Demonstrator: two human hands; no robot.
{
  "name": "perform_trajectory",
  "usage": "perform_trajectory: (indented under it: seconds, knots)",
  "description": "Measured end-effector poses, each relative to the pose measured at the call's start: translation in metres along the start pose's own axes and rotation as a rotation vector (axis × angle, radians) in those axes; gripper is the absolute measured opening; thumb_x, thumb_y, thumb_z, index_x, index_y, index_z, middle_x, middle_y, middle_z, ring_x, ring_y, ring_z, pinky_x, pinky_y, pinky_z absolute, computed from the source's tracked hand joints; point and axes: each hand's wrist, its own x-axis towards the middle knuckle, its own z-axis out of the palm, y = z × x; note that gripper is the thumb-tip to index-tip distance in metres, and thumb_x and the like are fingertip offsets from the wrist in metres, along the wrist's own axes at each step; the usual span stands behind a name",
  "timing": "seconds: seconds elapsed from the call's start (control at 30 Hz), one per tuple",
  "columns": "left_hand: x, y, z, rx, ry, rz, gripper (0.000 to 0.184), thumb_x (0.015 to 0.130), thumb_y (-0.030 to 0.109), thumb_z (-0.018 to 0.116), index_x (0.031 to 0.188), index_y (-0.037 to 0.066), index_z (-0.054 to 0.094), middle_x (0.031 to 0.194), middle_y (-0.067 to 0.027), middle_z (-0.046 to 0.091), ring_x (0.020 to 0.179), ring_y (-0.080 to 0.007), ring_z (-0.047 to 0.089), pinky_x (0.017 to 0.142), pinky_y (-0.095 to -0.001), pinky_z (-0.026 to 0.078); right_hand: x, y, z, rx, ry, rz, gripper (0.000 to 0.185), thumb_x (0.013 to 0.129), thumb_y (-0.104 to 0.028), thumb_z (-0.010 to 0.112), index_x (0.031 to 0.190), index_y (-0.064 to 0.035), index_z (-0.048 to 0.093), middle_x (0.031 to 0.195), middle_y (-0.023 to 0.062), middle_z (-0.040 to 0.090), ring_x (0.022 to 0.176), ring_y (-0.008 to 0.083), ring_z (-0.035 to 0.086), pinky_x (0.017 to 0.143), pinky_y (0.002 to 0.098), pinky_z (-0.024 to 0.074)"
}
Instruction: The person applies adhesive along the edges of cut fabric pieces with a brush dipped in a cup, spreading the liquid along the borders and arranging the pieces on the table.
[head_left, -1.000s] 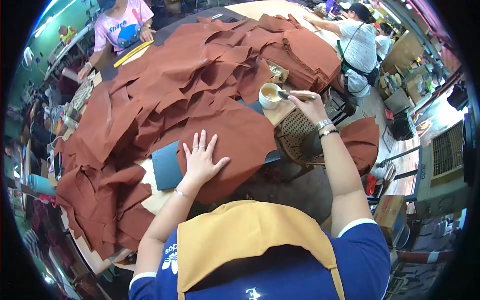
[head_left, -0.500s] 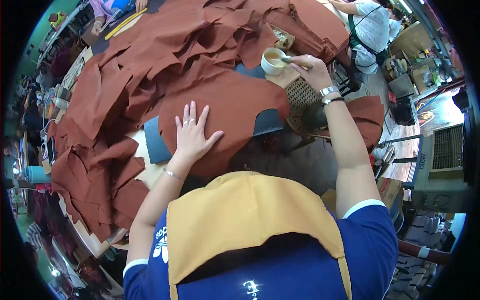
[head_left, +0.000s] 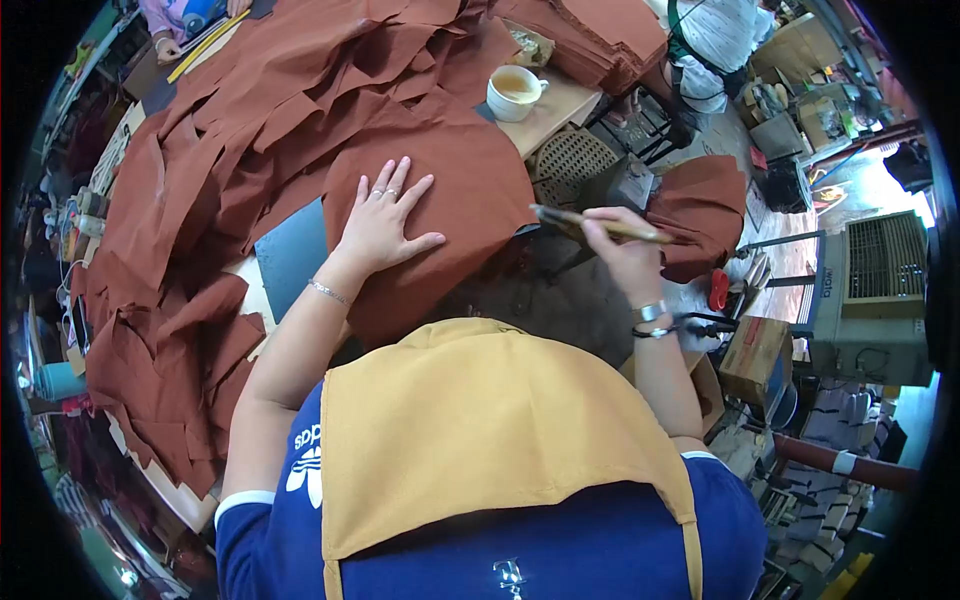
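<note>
My left hand (head_left: 382, 225) lies flat with fingers spread on a rust-brown sheet (head_left: 475, 165), which looks like leather or cloth. Under the sheet, a dark blue-grey board (head_left: 293, 250) shows at its left side. My right hand (head_left: 632, 262) is closed around the wooden handle of a brush (head_left: 580, 219), slightly blurred. The brush tip points left, close to the sheet's right edge; whether it touches is unclear. Beyond the sheet stands a white cup (head_left: 505, 108) with tan liquid in it, apart from both hands.
More rust-brown sheets (head_left: 250, 130) are heaped over the table's far and left sides. A folded stack (head_left: 590, 40) lies at the far right. Beside the table is a woven-seat stool (head_left: 572, 165). Another person's hand (head_left: 168, 48) is at the top left, near a yellow strip (head_left: 208, 46).
My right hand has drawn the brush out of the cup and back toward me, to the sheet's right edge. My left hand stays flat on the sheet. The view has shifted slightly.
</note>
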Motion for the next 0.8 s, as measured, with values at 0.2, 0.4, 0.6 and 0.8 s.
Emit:
perform_trajectory:
  seconds: [0.2, 0.4, 0.6, 0.8]
  knots:
    - [0.0, 0.0, -0.002, 0.006, -0.02, -0.001, 0.092, 0.081, 0.072, 0.061, 0.155, 0.021, 0.038, 0.164, -0.0183, 0.021, 0.153, -0.0369, 0.016, 0.12, -0.0602, 0.015, -0.007, 0.002, 0.015, -0.118, -0.074, -0.19, 0.01, 0.078, -0.006, 0.074, 0.087, -0.0019, 0.072, 0.086, 0.0112, 0.072, 0.079, 0.0238, 0.07, 0.074, 0.0326, 0.0551]
    - [0.009, -0.007, 0.001, 0.003, -0.01, 0.067, 0.094, 0.081, 0.075, 0.059, 0.154, 0.021, 0.038, 0.163, -0.0196, 0.023, 0.152, -0.0374, 0.017, 0.12, -0.0599, 0.015, 0.005, 0.003, 0.011, -0.087, -0.014, -0.169, 0.011, 0.076, -0.007, 0.074, 0.086, -0.0026, 0.073, 0.085, 0.0115, 0.072, 0.078, 0.0234, 0.07, 0.073, 0.0321, 0.0546]
    - [0.026, -0.014, -0.002, 0.026, -0.036, 0.132, 0.093, 0.081, 0.075, 0.058, 0.155, 0.023, 0.036, 0.164, -0.0168, 0.021, 0.152, -0.0371, 0.017, 0.12, -0.061, 0.016, 0.007, 0.006, -0.01, -0.262, -0.206, -0.141, 0.014, 0.075, -0.006, 0.074, 0.089, -0.0029, 0.074, 0.087, 0.0118, 0.072, 0.081, 0.0218, 0.07, 0.074, 0.0319, 0.0545]
    - [0.047, -0.021, 0.001, -0.007, -0.037, 0.229, 0.092, 0.081, 0.075, 0.058, 0.154, 0.023, 0.037, 0.163, -0.0184, 0.024, 0.151, -0.0391, 0.02, 0.118, -0.0626, 0.018, 0.013, -0.011, 0.027, 0.02, -0.284, -0.344, 0.012, 0.078, -0.005, 0.074, 0.09, -0.0021, 0.071, 0.085, 0.0115, 0.07, 0.08, 0.0235, 0.07, 0.074, 0.0322, 0.0539]
